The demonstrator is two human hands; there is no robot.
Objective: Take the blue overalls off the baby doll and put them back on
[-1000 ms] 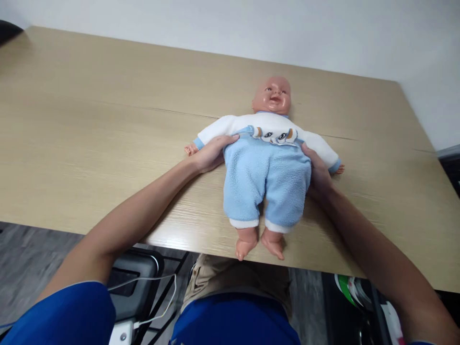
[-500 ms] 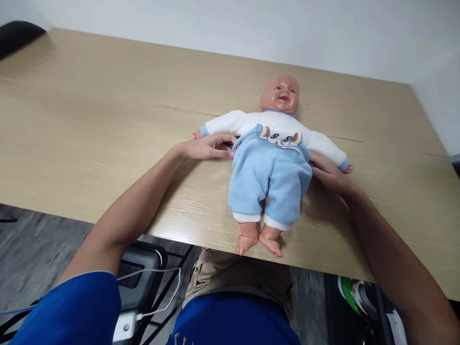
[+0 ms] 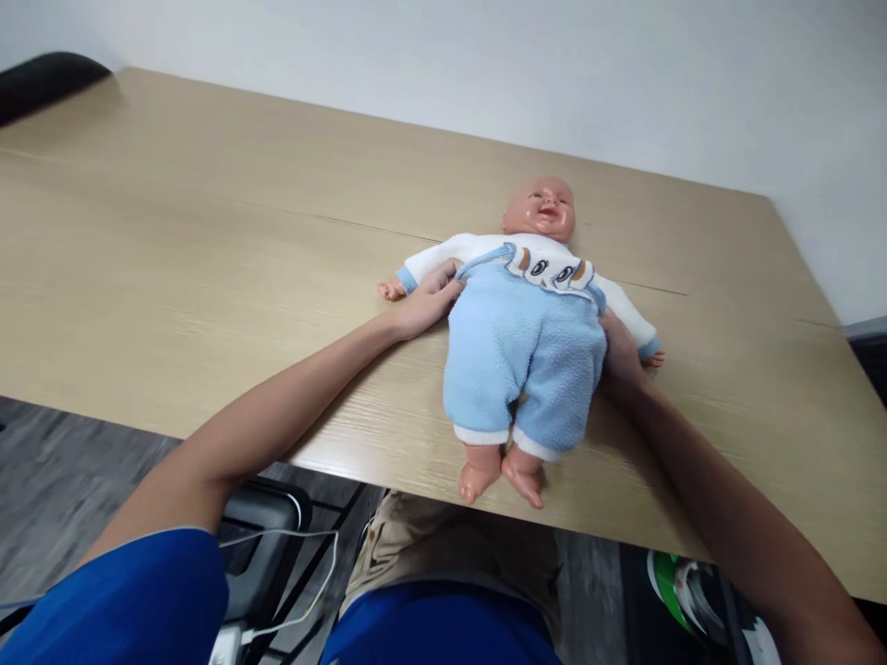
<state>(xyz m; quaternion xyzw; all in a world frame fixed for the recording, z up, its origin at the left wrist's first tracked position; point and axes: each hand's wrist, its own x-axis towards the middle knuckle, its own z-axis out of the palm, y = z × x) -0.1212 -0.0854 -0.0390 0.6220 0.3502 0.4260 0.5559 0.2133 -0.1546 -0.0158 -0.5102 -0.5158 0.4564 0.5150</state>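
Doll (image 3: 523,342) lies face up on the counter (image 3: 242,305), between the two hands, its long axis running from feet by the near edge to head toward the wall (image 3: 485,74). Left hand (image 3: 431,300) touches its side at the waist, by the blue strap (image 3: 486,259), while right hand (image 3: 620,356) sits against the opposite side just below the sleeve, so neither is clearly nearer. Whether either hand grips the cloth or merely rests there I cannot tell, the right fingers being hidden
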